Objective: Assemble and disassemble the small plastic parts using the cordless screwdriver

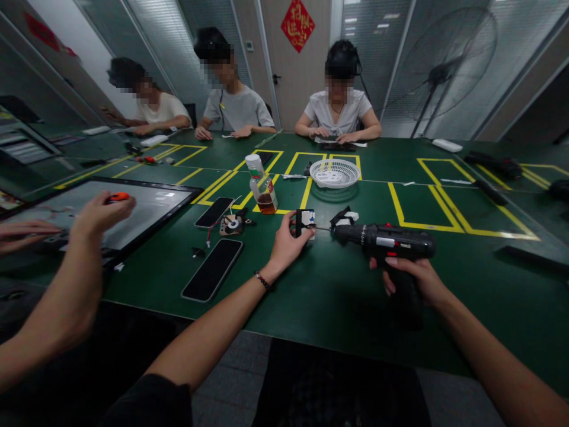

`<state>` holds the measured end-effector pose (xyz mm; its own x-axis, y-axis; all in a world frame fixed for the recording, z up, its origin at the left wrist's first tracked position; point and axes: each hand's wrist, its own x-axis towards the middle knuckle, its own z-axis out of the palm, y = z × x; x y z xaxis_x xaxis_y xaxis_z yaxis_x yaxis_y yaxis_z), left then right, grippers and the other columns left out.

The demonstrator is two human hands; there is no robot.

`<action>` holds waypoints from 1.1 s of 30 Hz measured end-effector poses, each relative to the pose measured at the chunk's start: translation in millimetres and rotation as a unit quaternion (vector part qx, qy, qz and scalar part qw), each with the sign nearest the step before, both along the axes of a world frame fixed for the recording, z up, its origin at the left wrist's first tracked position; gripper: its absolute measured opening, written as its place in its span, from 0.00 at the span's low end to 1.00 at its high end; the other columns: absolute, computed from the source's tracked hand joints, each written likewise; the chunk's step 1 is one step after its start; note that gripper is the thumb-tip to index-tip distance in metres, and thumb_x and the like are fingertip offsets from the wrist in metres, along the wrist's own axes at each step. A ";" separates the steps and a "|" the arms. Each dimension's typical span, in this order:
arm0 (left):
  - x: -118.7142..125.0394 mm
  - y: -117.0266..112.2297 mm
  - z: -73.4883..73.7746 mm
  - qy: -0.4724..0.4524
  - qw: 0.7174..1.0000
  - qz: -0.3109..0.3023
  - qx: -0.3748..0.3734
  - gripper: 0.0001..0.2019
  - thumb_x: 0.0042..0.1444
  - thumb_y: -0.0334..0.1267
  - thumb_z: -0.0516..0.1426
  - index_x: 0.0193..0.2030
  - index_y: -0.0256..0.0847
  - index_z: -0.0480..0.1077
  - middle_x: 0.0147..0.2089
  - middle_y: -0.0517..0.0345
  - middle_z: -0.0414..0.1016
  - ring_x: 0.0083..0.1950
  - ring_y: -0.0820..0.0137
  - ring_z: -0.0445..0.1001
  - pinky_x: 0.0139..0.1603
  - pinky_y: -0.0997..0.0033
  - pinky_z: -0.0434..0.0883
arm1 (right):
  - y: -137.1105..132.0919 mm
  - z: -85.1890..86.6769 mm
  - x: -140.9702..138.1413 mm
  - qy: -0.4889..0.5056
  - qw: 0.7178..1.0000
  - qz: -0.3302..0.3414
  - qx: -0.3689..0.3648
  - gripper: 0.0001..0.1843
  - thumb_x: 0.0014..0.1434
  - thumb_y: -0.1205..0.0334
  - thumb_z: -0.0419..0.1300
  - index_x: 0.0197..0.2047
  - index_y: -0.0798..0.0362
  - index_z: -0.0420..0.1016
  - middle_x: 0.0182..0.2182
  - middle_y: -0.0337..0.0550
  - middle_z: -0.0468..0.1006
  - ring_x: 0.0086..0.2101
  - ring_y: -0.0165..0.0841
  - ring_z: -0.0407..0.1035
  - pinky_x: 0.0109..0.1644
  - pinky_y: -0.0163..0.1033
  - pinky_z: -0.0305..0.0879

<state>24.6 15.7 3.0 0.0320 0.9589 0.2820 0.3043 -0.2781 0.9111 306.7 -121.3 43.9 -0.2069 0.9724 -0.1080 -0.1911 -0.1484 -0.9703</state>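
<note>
In the middle of the head view, my left hand (287,244) grips a small black-and-white part (305,218) between thumb and fingers, just above the table. My right hand (415,274) is wrapped around the handle of a black cordless drill (386,240), which lies level and points left. The drill's long thin bit (322,228) reaches the part near my left thumb; whether it sits in a screw is too small to tell. Just behind the chuck lies a black-and-white piece (344,217).
Left of my left hand are a large phone (212,270), a smaller phone (215,212), a small wired assembly (232,224) and a bottle (265,193). A white basket (334,173) stands farther back. At left, a co-worker's hand (100,216) holds an orange-handled tool over a screen panel (151,207).
</note>
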 end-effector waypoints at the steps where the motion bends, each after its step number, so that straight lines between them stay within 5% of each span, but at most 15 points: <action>1: -0.6 -1.0 1.6 0.012 1.000 0.006 0.009 0.33 0.50 0.46 0.66 0.62 0.43 0.63 0.53 0.47 0.74 0.53 0.58 0.74 0.56 0.56 0.69 | -0.1 0.1 -0.3 -0.001 1.000 -0.002 -0.001 0.15 0.61 0.56 0.60 0.45 0.59 0.75 0.26 0.47 0.79 0.19 0.33 0.68 0.24 0.40 0.68; 20: 0.4 -6.8 8.8 0.026 0.999 0.020 0.026 0.33 0.48 0.42 0.67 0.61 0.46 0.64 0.55 0.47 0.74 0.54 0.57 0.74 0.57 0.55 0.68 | -2.8 3.3 0.1 -0.059 0.998 -0.004 0.003 0.15 0.62 0.53 0.60 0.39 0.58 0.77 0.19 0.44 0.74 0.19 0.32 0.68 0.25 0.39 0.68; 30: -0.4 -4.9 7.5 0.012 1.000 0.022 0.018 0.34 0.47 0.42 0.68 0.61 0.45 0.64 0.54 0.47 0.74 0.53 0.57 0.74 0.58 0.54 0.68 | -1.2 3.6 -1.4 -0.031 0.999 -0.014 0.008 0.13 0.59 0.55 0.63 0.41 0.57 0.76 0.31 0.48 0.79 0.19 0.31 0.68 0.23 0.40 0.69; 33: 2.0 -1.6 4.6 -0.035 0.999 0.007 -0.018 0.33 0.47 0.42 0.68 0.60 0.44 0.64 0.53 0.48 0.74 0.52 0.58 0.75 0.55 0.56 0.72 | -2.2 5.9 -2.0 -0.028 1.000 -0.009 -0.002 0.15 0.60 0.55 0.62 0.43 0.58 0.76 0.28 0.48 0.79 0.20 0.32 0.68 0.24 0.39 0.69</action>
<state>26.6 14.1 7.6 0.0000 0.9687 0.2481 0.2422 -0.2407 0.9399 304.7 -123.4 49.8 -0.1826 0.9755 -0.1228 -0.1396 -0.1493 -0.9789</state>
